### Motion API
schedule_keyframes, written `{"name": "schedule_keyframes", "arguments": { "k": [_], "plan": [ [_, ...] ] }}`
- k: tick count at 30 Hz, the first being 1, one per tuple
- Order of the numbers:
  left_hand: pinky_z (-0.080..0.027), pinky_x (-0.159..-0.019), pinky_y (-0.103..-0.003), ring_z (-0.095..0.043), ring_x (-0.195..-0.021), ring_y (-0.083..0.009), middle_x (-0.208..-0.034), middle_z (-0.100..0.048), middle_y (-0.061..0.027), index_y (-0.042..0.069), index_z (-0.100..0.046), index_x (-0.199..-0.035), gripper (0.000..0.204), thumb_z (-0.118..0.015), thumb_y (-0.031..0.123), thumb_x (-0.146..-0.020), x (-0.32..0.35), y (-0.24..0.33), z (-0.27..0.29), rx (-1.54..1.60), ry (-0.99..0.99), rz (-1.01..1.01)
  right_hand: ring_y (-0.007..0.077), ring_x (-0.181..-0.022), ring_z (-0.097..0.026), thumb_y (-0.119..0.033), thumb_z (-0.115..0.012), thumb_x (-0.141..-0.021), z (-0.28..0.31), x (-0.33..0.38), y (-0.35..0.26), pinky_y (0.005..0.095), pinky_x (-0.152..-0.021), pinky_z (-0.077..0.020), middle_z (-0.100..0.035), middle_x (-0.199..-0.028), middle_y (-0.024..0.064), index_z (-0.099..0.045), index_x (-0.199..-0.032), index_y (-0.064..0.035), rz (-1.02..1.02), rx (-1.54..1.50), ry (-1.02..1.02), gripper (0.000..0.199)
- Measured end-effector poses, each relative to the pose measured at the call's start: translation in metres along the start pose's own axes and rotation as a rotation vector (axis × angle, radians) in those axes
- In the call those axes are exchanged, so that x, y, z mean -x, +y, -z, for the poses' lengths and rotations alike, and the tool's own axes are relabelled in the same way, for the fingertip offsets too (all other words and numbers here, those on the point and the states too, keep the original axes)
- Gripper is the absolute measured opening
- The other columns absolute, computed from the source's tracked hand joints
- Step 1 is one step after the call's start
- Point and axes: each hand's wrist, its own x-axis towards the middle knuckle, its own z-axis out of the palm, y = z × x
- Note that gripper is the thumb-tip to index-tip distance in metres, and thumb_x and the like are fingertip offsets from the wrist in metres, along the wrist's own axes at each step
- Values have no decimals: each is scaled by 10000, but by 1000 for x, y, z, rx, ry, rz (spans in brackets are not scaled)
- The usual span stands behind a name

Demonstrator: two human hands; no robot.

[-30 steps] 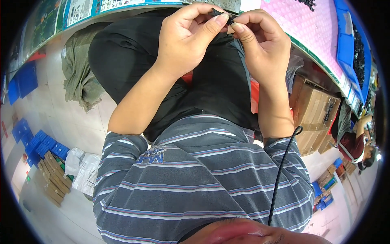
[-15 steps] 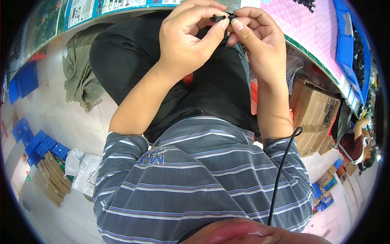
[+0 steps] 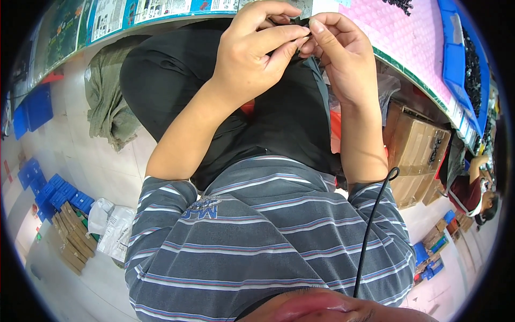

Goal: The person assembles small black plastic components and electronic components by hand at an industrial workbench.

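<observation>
At the table's near edge my two hands meet over a small black part (image 3: 299, 21), which the fingers largely cover, so its exact kind cannot be made out. My left hand (image 3: 252, 53) is closed around one side of it, with thumb and index finger stretched toward the right fingertips. From the other side my right hand (image 3: 346, 56) pinches the part between thumb and curled fingers. The fingertips of both hands touch or nearly touch.
A pink mat (image 3: 407, 48) covers the table at right, with loose black parts (image 3: 398, 6) and a blue bin (image 3: 456, 59) of black pieces. Beneath stands a cardboard box (image 3: 416, 150). Blue crates (image 3: 61, 193) sit on the left floor; another person (image 3: 469, 190) is at far right.
My left hand has shifted slightly right, its fingers now reaching across the part. The black tube-like end that showed between the hands is now mostly covered.
</observation>
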Motion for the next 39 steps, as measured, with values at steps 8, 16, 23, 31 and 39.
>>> {"name": "schedule_keyframes", "arguments": {
  "k": [8, 16, 23, 31, 39],
  "plan": [
    [-580, -776, -248, -711, -834, -138, -1014, -745, -100, 9, -773, -1063, 200, -798, -22, -866, 5, -10, -14, 115, 138, 58, 144, -829, -675, -91, -629, -1035, 13, -10, 9, 284, -787, -561, -703, -960, 84, -644, -1164, 25, 32, -49, -15, 174],
    [-567, -670, -228, -721, -784, -107, -917, -760, -102, -60, -740, -1045, 163, -780, -7, -896, -22, -9, -13, 311, 68, 459, 141, -714, -664, -124, -636, -1034, 10, -33, 8, 265, -703, -569, -673, -821, 54, -625, -1045, -24, 224, -390, -217, 101],
    [-560, -657, -229, -718, -776, -99, -886, -760, -91, -60, -738, -1049, 162, -772, -3, -901, -28, -8, -17, 319, 81, 544, 146, -714, -665, -146, -614, -1053, 5, -28, -17, 281, -686, -580, -674, -832, 59, -609, -1057, -24, -122, -69, 129, 122],
    [-547, -631, -232, -704, -727, -94, -847, -751, -90, -46, -745, -1055, 166, -771, 3, -898, -34, -8, -19, 224, 140, 555, 146, -764, -672, -119, -605, -1053, 7, -41, -11, 272, -747, -580, -672, -864, 59, -613, -1070, -10, -35, -130, 72, 111],
    [-546, -598, -248, -715, -703, -127, -855, -748, -121, -53, -748, -1019, 148, -779, -1, -883, -35, -8, -25, 149, 238, 404, 140, -780, -673, -120, -618, -1046, 7, -43, -13, 281, -754, -587, -669, -887, 55, -616, -1068, -11, -13, -123, 65, 111]
  ]
}}
